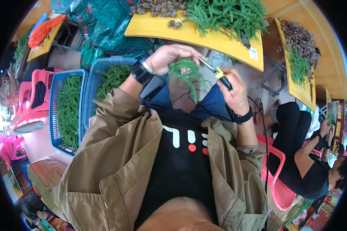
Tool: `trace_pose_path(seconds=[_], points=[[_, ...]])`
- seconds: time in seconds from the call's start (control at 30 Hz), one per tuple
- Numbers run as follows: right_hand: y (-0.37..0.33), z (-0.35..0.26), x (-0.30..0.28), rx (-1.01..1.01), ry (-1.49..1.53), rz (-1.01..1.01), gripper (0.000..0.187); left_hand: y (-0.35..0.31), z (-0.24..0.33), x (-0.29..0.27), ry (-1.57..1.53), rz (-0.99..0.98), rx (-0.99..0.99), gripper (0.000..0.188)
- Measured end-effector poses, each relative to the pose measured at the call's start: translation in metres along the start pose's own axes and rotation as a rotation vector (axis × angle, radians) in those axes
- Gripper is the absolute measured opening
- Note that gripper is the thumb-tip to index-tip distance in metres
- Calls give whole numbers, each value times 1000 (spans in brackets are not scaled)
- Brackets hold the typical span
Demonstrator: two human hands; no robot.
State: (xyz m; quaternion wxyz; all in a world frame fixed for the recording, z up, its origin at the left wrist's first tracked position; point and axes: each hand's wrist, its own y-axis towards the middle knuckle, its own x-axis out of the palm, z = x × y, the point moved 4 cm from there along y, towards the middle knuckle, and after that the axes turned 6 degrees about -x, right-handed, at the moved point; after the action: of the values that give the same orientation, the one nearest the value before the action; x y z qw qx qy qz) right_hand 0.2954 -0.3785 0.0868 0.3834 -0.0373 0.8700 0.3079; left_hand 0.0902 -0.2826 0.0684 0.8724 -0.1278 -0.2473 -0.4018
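My left hand [169,57] is closed at the fingertips, with a green artificial pine sprig [191,75] hanging below it above my lap. A small pale-brown piece sits in the middle of the sprig; its kind is too small to tell. In my right hand [236,90] are pliers [221,75] with yellow and black handles, the fingers wrapped round them. Their slim metal jaws point up and left, close to my left fingertips. What lies between the jaws cannot be made out.
Ahead stands a yellow table [154,29] with green sprigs [227,15] and pine cones [162,7]. Another table [302,90] at right holds more cones. Blue baskets [54,115] of sprigs stand at left. A seated person [304,169] is on my right, near a pink chair [281,188].
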Motion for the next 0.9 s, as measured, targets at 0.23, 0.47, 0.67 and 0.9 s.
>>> trace_pose_path(seconds=[0.23,0.47,0.67,0.9], points=[[3,-1,1,-33,-44,-24,16,-1,-23,12,-311,-314,-272,27],[-5,-8,6,142,1,62,14,-4,1,3,873,293,269,19],[-11,-6,24,316,133,0,14,-4,-12,1,929,483,351,14],[-11,-5,12,158,33,23,17,-5,-8,7,233,282,82,15]])
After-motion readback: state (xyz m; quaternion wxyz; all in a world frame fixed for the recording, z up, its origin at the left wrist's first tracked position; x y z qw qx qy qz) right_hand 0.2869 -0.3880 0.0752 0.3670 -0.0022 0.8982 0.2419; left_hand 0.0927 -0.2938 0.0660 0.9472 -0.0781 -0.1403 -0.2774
